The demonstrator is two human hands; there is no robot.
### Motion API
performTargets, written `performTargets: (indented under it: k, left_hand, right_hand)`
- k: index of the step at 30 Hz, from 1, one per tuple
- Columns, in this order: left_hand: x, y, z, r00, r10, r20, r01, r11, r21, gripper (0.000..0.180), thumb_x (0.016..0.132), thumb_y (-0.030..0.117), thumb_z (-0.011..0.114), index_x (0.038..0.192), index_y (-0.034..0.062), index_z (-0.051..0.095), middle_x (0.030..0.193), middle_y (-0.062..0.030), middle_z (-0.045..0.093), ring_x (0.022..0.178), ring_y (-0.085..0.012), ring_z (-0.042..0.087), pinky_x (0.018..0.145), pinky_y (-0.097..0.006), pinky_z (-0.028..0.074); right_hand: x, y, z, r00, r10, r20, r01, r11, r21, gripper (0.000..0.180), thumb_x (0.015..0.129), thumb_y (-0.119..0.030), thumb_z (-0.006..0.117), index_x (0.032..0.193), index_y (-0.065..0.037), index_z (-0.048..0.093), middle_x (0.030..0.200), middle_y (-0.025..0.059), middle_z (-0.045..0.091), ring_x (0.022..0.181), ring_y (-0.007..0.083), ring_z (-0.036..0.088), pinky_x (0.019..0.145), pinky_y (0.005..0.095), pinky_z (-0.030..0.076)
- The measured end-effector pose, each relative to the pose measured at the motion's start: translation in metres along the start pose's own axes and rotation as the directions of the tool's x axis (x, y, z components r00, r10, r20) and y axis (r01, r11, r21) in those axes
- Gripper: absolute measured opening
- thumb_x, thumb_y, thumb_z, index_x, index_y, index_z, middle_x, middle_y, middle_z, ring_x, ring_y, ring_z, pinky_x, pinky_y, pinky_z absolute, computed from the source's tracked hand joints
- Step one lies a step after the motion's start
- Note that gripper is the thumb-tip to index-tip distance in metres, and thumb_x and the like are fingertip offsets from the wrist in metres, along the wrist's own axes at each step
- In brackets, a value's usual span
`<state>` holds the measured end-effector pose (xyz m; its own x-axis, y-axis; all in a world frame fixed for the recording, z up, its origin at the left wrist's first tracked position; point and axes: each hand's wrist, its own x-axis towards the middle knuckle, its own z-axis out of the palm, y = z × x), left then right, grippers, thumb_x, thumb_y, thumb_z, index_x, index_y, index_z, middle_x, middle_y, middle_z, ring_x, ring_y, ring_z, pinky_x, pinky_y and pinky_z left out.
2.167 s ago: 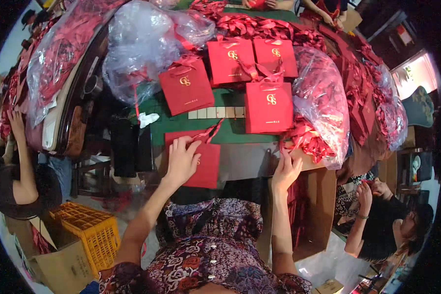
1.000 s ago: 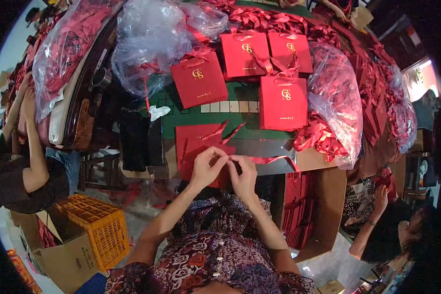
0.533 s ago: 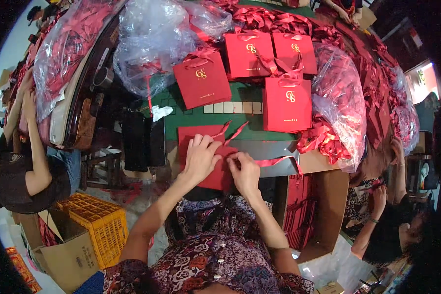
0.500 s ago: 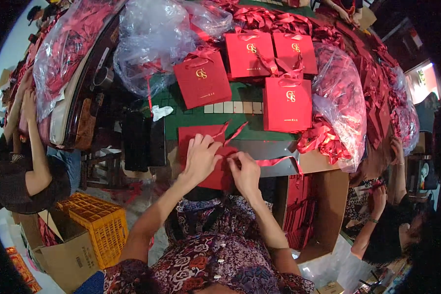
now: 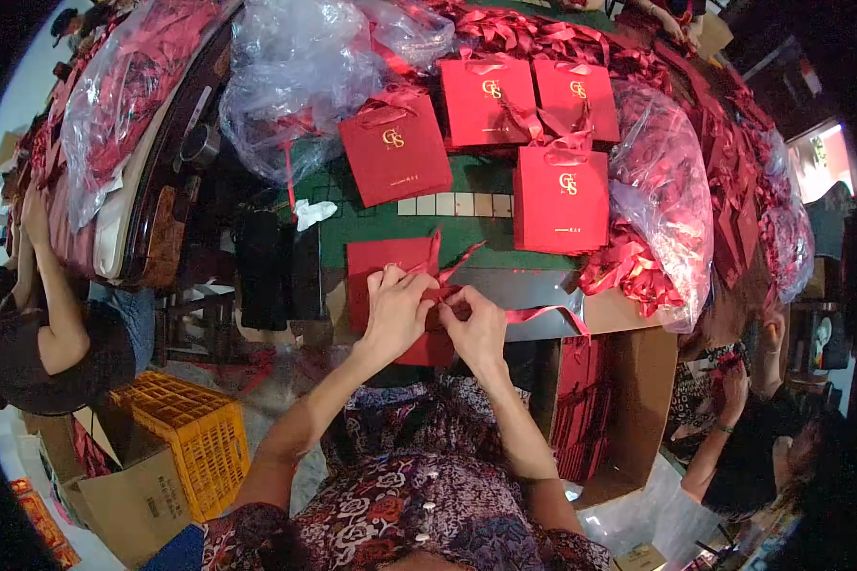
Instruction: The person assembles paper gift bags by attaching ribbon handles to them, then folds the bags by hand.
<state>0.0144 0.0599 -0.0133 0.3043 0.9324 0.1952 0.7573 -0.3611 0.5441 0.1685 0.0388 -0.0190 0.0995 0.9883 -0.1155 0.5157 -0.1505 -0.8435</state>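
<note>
A flat red paper gift bag (image 5: 373, 259) lies before me at the table's near edge. Over it, my left hand (image 5: 397, 312) is closed, with thumb and fingertips pinching a red ribbon (image 5: 461, 257). Close beside it, my right hand (image 5: 475, 328) pinches the same ribbon near the bag's middle. Two ribbon ends stick up past my fingers, and a longer ribbon strip (image 5: 533, 312) trails right across a grey surface. My hands cover the spot where the ribbon meets the bag.
Beyond stand stacks of red bags (image 5: 396, 152), (image 5: 562, 200) with ribbon handles. Clear plastic sacks (image 5: 295, 76) and loose red ribbons (image 5: 628, 276) flank them. A cardboard box (image 5: 628, 419) of red bags sits below right, a yellow crate (image 5: 190, 428) lower left. Other people work at both sides.
My hands have drawn closer together over the bag, the left one's fingers curling further in. The upright ribbon ends have shifted slightly. At the left, a co-worker's arm has moved.
</note>
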Motion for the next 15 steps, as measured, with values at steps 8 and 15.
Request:
performTargets:
  k: [8, 15]
  left_hand:
    - [-0.002, 0.009, 0.0, 1.0, -0.002, 0.004, 0.002, 0.999, 0.035, 0.022, 0.076, 0.006, 0.067, 0.097, 0.0115, 0.064, 0.092, -0.0061, 0.067, 0.094, -0.0265, 0.055, 0.086, -0.042, 0.034]
    - [-0.001, 0.011, 0.004, 0.999, 0.014, 0.032, -0.016, 0.998, 0.055, 0.018, 0.076, 0.006, 0.067, 0.093, 0.0107, 0.063, 0.088, -0.0071, 0.067, 0.091, -0.0269, 0.055, 0.085, -0.042, 0.034]
  right_hand:
    - [0.004, 0.001, -0.004, 1.0, 0.014, 0.018, -0.015, 0.999, 0.05, 0.014, 0.075, -0.014, 0.072, 0.08, -0.002, 0.066, 0.071, 0.0151, 0.069, 0.065, 0.0289, 0.069, 0.062, 0.0385, 0.052]
    - [0.005, -0.002, -0.001, 0.999, -0.049, -0.002, 0.048, 0.997, -0.054, 0.014, 0.076, -0.013, 0.072, 0.082, -0.003, 0.065, 0.075, 0.0176, 0.069, 0.071, 0.0349, 0.068, 0.065, 0.0431, 0.053]
